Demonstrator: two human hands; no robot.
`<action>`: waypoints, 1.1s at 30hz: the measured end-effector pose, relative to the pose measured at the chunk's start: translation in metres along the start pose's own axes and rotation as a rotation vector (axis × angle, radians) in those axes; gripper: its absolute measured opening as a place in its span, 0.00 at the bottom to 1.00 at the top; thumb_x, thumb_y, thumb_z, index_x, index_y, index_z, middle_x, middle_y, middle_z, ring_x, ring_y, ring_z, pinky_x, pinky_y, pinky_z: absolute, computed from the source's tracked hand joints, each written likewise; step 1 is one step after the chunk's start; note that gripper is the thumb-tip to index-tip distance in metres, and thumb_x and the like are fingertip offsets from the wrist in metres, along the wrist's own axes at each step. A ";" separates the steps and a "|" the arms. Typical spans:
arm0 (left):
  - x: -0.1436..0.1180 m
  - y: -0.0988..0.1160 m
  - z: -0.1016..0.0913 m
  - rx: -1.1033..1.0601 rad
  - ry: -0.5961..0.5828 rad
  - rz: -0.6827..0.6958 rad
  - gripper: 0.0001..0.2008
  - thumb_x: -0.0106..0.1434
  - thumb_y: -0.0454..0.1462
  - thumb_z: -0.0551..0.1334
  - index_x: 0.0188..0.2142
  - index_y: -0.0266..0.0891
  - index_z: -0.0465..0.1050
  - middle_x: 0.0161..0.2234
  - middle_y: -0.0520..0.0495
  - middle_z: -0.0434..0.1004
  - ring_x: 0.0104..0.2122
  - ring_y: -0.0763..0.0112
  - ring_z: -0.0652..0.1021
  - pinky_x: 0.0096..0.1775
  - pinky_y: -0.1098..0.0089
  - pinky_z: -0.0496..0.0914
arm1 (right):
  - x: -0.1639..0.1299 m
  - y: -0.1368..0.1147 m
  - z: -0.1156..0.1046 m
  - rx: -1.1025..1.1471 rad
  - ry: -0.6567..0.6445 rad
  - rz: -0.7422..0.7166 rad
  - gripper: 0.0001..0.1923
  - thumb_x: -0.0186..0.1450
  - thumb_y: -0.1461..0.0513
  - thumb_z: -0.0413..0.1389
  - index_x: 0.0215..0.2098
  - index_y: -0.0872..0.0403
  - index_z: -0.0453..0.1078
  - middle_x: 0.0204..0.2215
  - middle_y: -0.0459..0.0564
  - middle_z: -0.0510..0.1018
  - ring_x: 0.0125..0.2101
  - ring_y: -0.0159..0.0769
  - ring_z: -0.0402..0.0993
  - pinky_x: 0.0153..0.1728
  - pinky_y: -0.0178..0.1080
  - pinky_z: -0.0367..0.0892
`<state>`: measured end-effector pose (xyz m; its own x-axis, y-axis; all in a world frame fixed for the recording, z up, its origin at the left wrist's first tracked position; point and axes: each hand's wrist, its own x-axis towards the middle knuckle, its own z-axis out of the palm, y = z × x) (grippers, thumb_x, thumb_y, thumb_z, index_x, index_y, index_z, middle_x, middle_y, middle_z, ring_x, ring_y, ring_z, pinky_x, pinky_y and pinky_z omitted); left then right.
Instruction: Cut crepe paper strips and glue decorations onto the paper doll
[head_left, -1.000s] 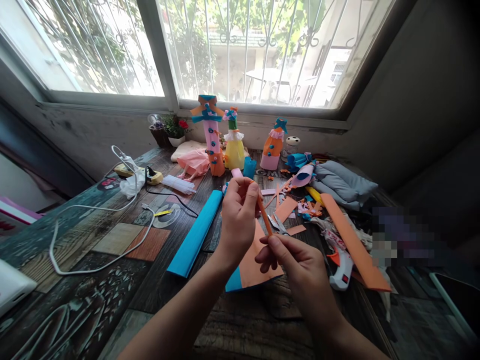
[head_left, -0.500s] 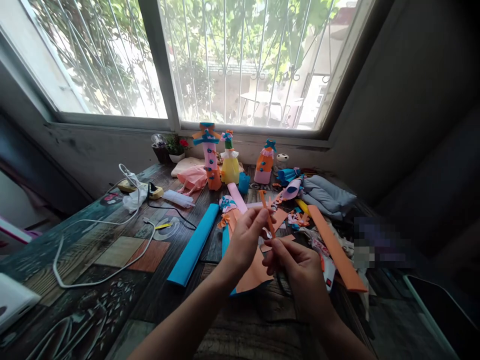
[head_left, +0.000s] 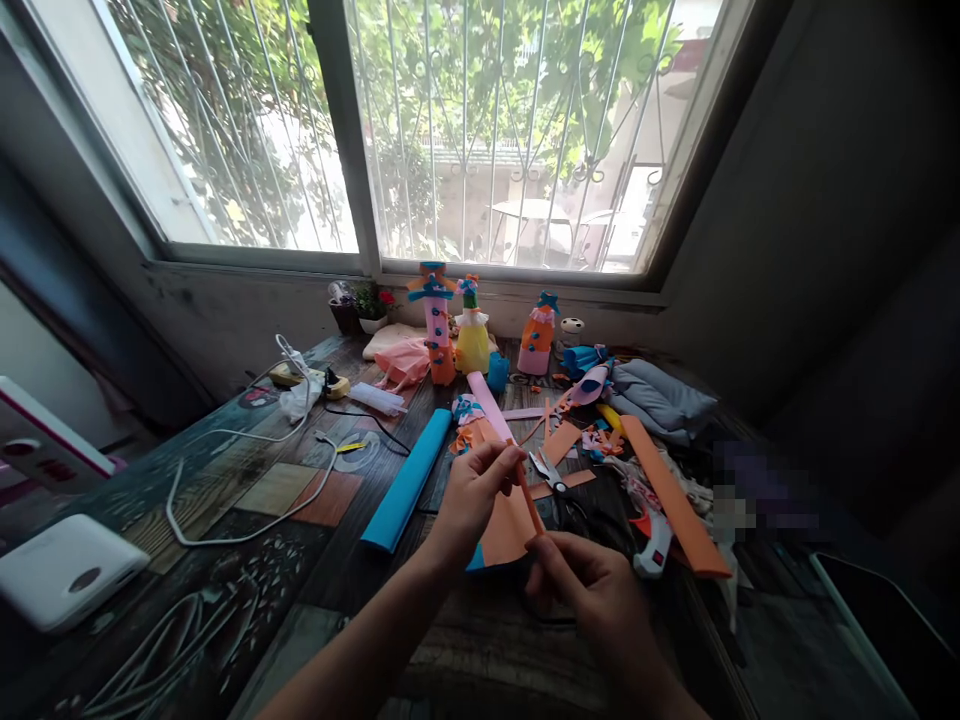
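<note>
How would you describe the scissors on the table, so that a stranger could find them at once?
Start at the window and come down past the decorated bottles toward the two hands. The scissors lie just right of the left hand, beyond the right hand, which share a thin orange strip. Among soft coloured paper, only they have metal blades and dark handles.

— Can any lettering be read on the patterned wooden tabletop [head_left: 225, 560] or on the things laid across it?

— None can be made out. A dark patch with pale marks is seen behind the blue paper cup [head_left: 496, 371], but it is too small and blurred to be read.
</note>
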<state>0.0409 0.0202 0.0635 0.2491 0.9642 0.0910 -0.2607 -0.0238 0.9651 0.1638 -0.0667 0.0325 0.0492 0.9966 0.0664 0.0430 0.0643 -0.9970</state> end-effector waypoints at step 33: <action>-0.041 -0.038 -0.014 -0.059 0.045 -0.089 0.11 0.56 0.41 0.65 0.27 0.33 0.71 0.22 0.52 0.71 0.23 0.76 0.71 0.29 0.75 0.67 | -0.029 0.036 0.003 0.060 -0.046 0.113 0.18 0.61 0.50 0.54 0.27 0.55 0.75 0.13 0.47 0.74 0.12 0.30 0.66 0.16 0.31 0.61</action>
<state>0.0277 -0.0147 0.0200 0.2318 0.9727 -0.0070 -0.2942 0.0770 0.9526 0.1607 -0.0936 -0.0059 0.0048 0.9989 -0.0474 -0.0200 -0.0473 -0.9987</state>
